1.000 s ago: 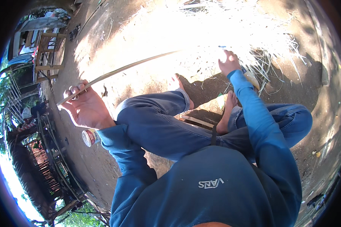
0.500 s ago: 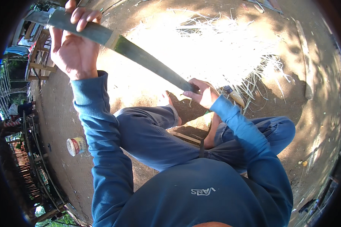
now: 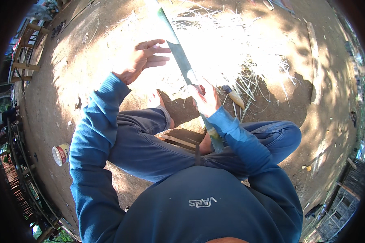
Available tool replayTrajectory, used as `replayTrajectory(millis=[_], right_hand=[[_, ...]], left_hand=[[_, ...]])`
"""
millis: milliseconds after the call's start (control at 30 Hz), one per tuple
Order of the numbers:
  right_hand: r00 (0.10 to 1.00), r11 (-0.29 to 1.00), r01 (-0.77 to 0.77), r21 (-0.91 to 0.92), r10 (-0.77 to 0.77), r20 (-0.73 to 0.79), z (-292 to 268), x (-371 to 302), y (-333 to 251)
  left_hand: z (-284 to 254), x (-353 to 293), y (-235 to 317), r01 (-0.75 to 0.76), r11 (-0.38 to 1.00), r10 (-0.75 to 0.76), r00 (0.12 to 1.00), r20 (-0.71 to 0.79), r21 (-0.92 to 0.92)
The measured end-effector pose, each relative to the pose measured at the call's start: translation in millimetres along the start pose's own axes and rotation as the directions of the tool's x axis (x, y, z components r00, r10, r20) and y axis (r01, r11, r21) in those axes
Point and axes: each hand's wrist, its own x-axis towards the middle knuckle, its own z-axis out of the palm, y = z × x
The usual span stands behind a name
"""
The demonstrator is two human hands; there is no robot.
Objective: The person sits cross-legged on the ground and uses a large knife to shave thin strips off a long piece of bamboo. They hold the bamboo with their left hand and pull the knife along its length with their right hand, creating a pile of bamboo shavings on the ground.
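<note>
My right hand (image 3: 207, 98) is closed around a long green bamboo strip (image 3: 177, 52) in front of my crossed legs. The strip slants from the top of the view down to my lap, its lower end beside my right forearm. My left hand (image 3: 141, 60) is off the strip, just left of it, with fingers stretched toward it and nothing held. Whether the fingertips touch its edge I cannot tell. Right of my right hand, a tan wooden handle (image 3: 236, 98) with a dark collar lies on the ground.
Thin pale shavings (image 3: 253, 75) lie in a heap ahead, partly lost in glare. A printed tub (image 3: 61, 154) stands at my left. A wooden beam (image 3: 313, 65) lies far right, and a wooden bench (image 3: 26, 52) stands far left.
My left hand has let go of the bamboo strip and come down to the right, fingers opening. The strip has swung steeper and now passes through my right hand toward my lap.
</note>
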Motion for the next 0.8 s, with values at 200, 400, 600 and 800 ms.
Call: replayTrajectory(millis=[200, 400, 600, 800], right_hand=[[0.981, 0.983, 0.179, -0.041, -0.182, -0.062, 5.5, -0.9, 4.0], [0.998, 1.000, 0.022, 0.004, -0.022, 0.054, 2.2, -5.5, -15.0], [0.998, 1.000, 0.026, -0.010, -0.026, 0.064, 0.1, -7.9, -17.3], [0.998, 0.997, -0.025, 0.068, 0.021, 0.060, 3.8, -8.1, -19.0]], left_hand=[[8.6, 16.4, -16.9, 0.035, 0.999, -0.036, 0.999, 0.033, 0.027], [19.8, 17.5, -21.0, 0.027, 1.000, -0.027, 1.000, 0.004, 0.001], [20.8, 20.8, -30.6, 0.016, 0.999, -0.017, 0.999, -0.046, -0.033], [16.7, 17.7, -29.2, -0.024, 0.995, 0.024, 1.000, 0.001, -0.100]])
